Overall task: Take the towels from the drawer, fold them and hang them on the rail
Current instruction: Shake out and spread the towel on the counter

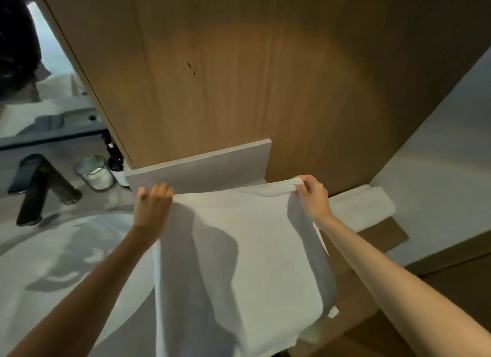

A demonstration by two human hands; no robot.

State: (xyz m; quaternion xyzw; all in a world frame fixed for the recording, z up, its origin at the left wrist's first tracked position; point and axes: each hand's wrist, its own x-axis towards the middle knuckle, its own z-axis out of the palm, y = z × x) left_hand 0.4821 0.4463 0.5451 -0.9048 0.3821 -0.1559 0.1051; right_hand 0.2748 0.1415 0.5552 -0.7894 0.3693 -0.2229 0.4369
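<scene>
Wood panel (265, 77) and grey ledge (202, 165) block beyond the towel (252, 250).

A white towel (247, 263) hangs spread wide; a second, folded towel (364, 205) lies right.

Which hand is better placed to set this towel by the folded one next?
The right hand, probably. It pinches a corner of the held towel close to the folded towel; the left hand grips the other corner, over by the sink.
</scene>
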